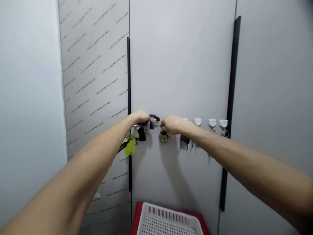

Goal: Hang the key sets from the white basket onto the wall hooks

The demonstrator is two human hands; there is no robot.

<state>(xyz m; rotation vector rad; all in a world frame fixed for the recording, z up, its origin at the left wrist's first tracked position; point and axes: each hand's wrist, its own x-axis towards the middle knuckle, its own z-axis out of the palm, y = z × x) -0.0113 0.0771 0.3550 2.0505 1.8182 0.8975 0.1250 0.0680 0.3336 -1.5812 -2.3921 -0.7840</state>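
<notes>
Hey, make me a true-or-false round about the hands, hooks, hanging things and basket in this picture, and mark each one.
1. The right hand is above a gold-coloured item. True.
2. The yellow-green tag hangs at the row's right end. False: the tag is at the left, near the left forearm.
3. The white basket is lower than both hands. True.
4. The hooks on the right are black. False: the hooks are white.
5. The right hand touches the left hand. False: a gap separates them.
</notes>
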